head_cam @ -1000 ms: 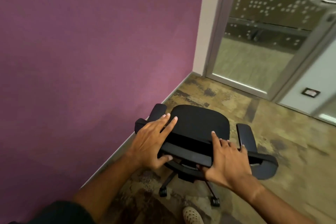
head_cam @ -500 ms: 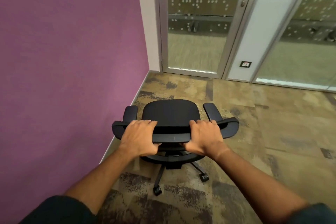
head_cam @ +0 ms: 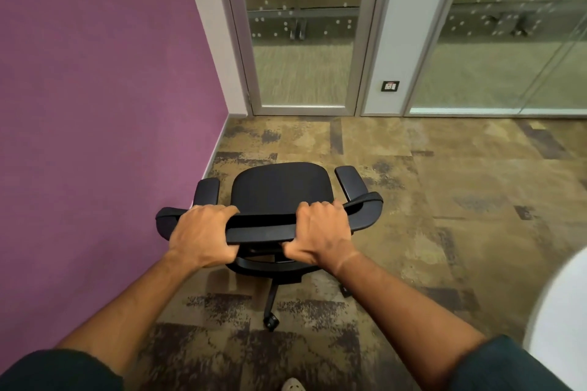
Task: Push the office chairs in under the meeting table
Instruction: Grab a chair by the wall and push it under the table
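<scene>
A black office chair point(head_cam: 279, 187) with armrests and castors stands on the patterned carpet, its seat facing away from me toward the glass door. My left hand point(head_cam: 203, 235) grips the left end of the backrest's top edge. My right hand point(head_cam: 320, 235) grips the right end of that edge. A white rounded edge, which may be the meeting table point(head_cam: 559, 320), shows at the lower right; the rest of it is out of view.
A purple wall point(head_cam: 95, 105) runs close along the chair's left side. A glass door point(head_cam: 305, 28) and glass panels point(head_cam: 508, 41) close the far end. Open carpet point(head_cam: 460, 194) lies to the right. A shoe tip point(head_cam: 293, 386) shows at the bottom.
The chair has swung round from angled right to facing the glass door. Both hands went from lying flat on the backrest to gripping it. The view turned right, and the white edge came into sight.
</scene>
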### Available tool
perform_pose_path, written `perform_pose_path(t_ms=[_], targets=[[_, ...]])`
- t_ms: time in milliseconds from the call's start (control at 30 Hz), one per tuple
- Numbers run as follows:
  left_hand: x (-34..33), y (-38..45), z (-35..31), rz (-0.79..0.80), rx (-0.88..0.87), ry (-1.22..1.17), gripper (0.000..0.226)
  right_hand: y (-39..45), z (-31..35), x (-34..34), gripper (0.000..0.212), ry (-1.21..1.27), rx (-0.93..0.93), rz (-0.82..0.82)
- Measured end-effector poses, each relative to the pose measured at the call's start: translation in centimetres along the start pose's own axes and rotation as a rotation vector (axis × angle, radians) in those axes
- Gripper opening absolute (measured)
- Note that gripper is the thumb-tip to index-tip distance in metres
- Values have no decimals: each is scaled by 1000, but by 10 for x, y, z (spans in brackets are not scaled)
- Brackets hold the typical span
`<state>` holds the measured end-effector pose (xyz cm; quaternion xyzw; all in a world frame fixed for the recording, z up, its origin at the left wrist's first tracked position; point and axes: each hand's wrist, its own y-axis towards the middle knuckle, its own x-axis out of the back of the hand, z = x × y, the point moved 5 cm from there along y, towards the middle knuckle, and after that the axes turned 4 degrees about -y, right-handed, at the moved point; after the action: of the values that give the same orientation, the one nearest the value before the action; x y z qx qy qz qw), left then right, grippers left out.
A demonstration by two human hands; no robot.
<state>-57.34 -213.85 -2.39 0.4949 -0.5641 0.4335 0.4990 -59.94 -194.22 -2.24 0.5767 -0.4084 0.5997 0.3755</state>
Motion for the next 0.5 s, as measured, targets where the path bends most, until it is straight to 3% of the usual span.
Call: perform_pose_path(t_ms=[500], targets=[[13, -22, -7, -43, -267, -32, 62, -72, 33, -6, 37, 37, -164, 26]])
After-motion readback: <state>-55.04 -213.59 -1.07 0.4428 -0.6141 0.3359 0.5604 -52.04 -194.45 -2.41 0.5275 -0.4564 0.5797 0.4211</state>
